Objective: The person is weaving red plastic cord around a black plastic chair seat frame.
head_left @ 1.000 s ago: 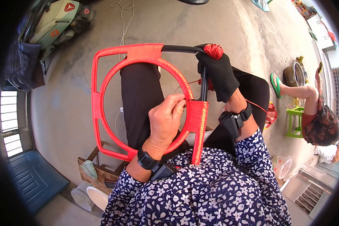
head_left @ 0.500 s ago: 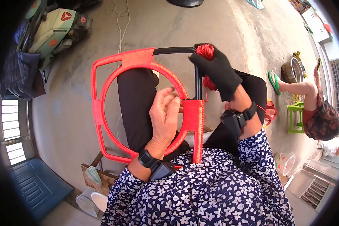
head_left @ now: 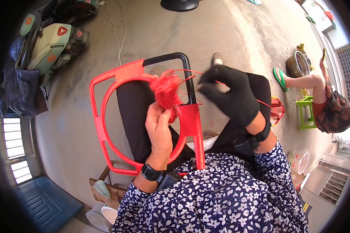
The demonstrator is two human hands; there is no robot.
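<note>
Across my lap lies a metal frame (head_left: pixel 96 128) with an inner ring, mostly wound in red cord; its far right corner is bare black metal. My left hand (head_left: pixel 159 132) is closed round the lower end of a loose bundle of red cord (head_left: pixel 165 90), held up over the ring. Just right of the bare corner, my right hand (head_left: pixel 233 95), in a black glove, is curled with a red cord strand (head_left: pixel 265 104) running through it. That strand stretches from the bundle over the black bar. The glove hides exactly how the fingers grip it.
A person on a green stool (head_left: pixel 307 112) sits at the right, beside a metal pot (head_left: pixel 298 64). A scooter (head_left: pixel 50 44) stands at the far left. Near my left side are a wooden bench (head_left: pixel 111 194) and white containers (head_left: pixel 97 217). A black round object (head_left: pixel 179 4) is at the far edge.
The red bundle has passed from my right hand at the frame's corner into my left hand. My right hand has drawn back from the bar, with a strand pulled out.
</note>
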